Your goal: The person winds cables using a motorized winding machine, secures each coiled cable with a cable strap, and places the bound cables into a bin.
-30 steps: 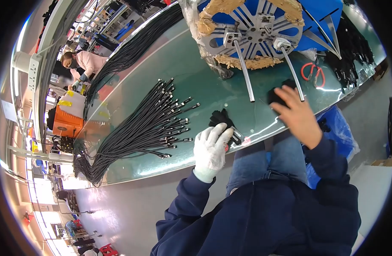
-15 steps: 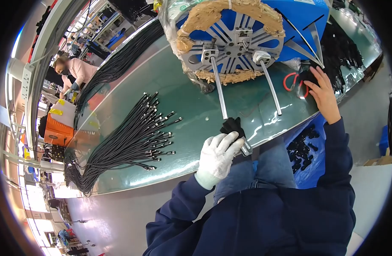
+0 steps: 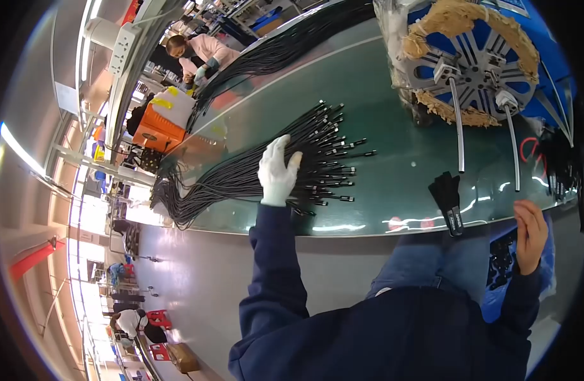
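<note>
While your left hand (image 3: 278,174) is spread over the cable bundle (image 3: 238,170) on the worktop (image 3: 387,190), its grip is unclosed; contact is hard to judge. Touch lightly, so connectors (image 3: 346,171) don't snag. Your right hand (image 3: 528,235), relaxed, unclenched, is by the near edge, well right of the bundle. Black straps (image 3: 446,197) reach that edge between; allow sideways room.

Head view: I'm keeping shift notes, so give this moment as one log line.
left hand: gloved, over black cables, grip unclear | black bundle: on green table, untouched | right hand: bare, near table edge
</note>
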Action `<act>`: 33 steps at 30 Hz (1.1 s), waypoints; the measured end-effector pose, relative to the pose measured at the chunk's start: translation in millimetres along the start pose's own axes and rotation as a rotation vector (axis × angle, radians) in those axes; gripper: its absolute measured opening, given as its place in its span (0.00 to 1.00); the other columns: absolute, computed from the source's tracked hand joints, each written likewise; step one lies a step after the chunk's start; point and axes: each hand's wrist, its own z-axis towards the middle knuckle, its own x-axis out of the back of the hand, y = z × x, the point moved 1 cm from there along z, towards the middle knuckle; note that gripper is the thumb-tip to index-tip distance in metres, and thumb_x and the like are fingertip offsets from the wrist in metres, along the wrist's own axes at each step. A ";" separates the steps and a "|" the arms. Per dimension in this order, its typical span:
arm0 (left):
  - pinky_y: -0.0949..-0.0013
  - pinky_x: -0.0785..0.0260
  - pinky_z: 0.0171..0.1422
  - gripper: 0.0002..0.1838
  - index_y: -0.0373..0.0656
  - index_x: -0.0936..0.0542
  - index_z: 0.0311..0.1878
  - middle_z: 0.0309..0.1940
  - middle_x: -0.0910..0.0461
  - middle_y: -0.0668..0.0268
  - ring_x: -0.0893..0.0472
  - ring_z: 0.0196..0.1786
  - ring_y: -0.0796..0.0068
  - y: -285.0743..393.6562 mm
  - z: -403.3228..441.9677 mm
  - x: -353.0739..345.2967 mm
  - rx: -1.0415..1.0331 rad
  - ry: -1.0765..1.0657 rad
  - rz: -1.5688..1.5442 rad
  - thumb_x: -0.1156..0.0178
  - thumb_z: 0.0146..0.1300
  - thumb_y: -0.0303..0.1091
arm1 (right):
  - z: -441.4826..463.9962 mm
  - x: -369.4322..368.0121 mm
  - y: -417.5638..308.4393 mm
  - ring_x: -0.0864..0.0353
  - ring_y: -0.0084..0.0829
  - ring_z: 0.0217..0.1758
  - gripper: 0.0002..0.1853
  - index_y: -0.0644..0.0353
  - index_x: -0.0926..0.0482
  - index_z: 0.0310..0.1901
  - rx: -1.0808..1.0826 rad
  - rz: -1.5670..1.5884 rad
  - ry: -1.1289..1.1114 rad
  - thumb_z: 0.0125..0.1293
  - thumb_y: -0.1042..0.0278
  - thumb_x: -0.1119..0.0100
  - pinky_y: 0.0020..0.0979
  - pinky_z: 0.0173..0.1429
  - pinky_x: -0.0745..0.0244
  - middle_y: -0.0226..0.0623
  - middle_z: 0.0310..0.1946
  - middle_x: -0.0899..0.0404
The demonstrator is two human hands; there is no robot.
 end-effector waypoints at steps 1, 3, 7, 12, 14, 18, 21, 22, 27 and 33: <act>0.63 0.29 0.51 0.20 0.46 0.24 0.53 0.47 0.21 0.62 0.22 0.49 0.59 -14.9 0.8 -20.3 -0.058 -0.052 0.006 0.37 0.57 0.36 | 3.2 -3.9 -4.8 0.21 0.41 0.41 0.09 0.69 0.23 0.42 0.000 0.033 0.002 0.60 0.84 0.49 0.29 0.45 0.27 0.47 0.41 0.22; 0.62 0.30 0.51 0.19 0.48 0.23 0.51 0.44 0.21 0.63 0.23 0.49 0.61 -17.6 2.7 -40.1 -0.120 -0.073 0.085 0.37 0.58 0.42 | 5.7 -9.3 -13.6 0.20 0.41 0.40 0.09 0.69 0.23 0.42 -0.002 0.054 -0.009 0.60 0.84 0.48 0.29 0.44 0.27 0.47 0.41 0.22; 0.58 0.31 0.51 0.17 0.48 0.21 0.45 0.43 0.24 0.62 0.24 0.48 0.58 -26.4 6.0 -41.2 -0.008 -0.271 -0.135 0.37 0.57 0.47 | 4.6 -17.9 -14.8 0.23 0.34 0.33 0.09 0.68 0.24 0.43 0.026 0.075 -0.020 0.62 0.83 0.51 0.27 0.38 0.29 0.45 0.41 0.23; 0.55 0.33 0.59 0.27 0.45 0.26 0.55 0.54 0.25 0.57 0.26 0.57 0.52 -68.4 30.9 -40.2 -0.069 -0.020 -0.025 0.41 0.60 0.55 | 5.4 -35.9 -5.2 0.24 0.32 0.32 0.09 0.68 0.24 0.43 -0.034 0.096 -0.055 0.63 0.83 0.52 0.26 0.37 0.29 0.43 0.40 0.23; 0.55 0.32 0.58 0.26 0.46 0.26 0.56 0.54 0.25 0.57 0.26 0.56 0.52 -100.8 28.8 -66.1 -0.096 -0.061 0.079 0.46 0.63 0.55 | 10.1 -41.8 -5.2 0.24 0.31 0.32 0.09 0.68 0.24 0.42 -0.089 0.109 -0.055 0.63 0.83 0.51 0.26 0.37 0.29 0.43 0.39 0.23; 0.58 0.32 0.58 0.24 0.47 0.27 0.58 0.54 0.25 0.58 0.26 0.55 0.54 -65.0 25.2 -34.6 -0.045 -0.292 -0.124 0.50 0.67 0.52 | 11.3 -47.6 -0.1 0.23 0.32 0.32 0.07 0.67 0.22 0.41 -0.148 0.123 0.029 0.63 0.80 0.49 0.26 0.36 0.31 0.41 0.34 0.21; 0.59 0.34 0.62 0.29 0.46 0.28 0.61 0.55 0.27 0.58 0.28 0.58 0.53 -63.8 -1.4 -19.0 -0.102 -0.327 -0.184 0.54 0.67 0.57 | 12.0 -51.6 4.4 0.22 0.32 0.34 0.07 0.66 0.22 0.41 -0.146 0.100 0.045 0.64 0.80 0.50 0.27 0.38 0.31 0.41 0.33 0.21; 0.58 0.36 0.64 0.31 0.46 0.29 0.62 0.57 0.27 0.58 0.28 0.59 0.53 -61.9 -7.6 -11.2 -0.124 -0.336 -0.211 0.54 0.66 0.59 | 12.4 -52.9 4.7 0.23 0.32 0.34 0.08 0.66 0.22 0.41 -0.141 0.080 0.035 0.64 0.80 0.51 0.27 0.39 0.31 0.41 0.33 0.22; 0.52 0.43 0.69 0.46 0.44 0.38 0.68 0.62 0.33 0.53 0.35 0.65 0.52 -47.2 -30.9 5.2 -0.225 -0.360 -0.044 0.57 0.58 0.72 | 16.1 -57.0 8.0 0.22 0.31 0.36 0.09 0.67 0.23 0.43 -0.121 0.030 0.021 0.66 0.80 0.53 0.26 0.42 0.31 0.40 0.33 0.23; 0.60 0.33 0.40 0.19 0.45 0.24 0.37 0.30 0.23 0.64 0.23 0.34 0.59 -38.5 -29.5 7.3 -0.177 -0.168 -0.104 0.45 0.60 0.53 | 13.2 -59.5 9.6 0.22 0.32 0.36 0.08 0.67 0.23 0.43 -0.157 -0.006 0.047 0.66 0.80 0.52 0.26 0.42 0.31 0.40 0.33 0.22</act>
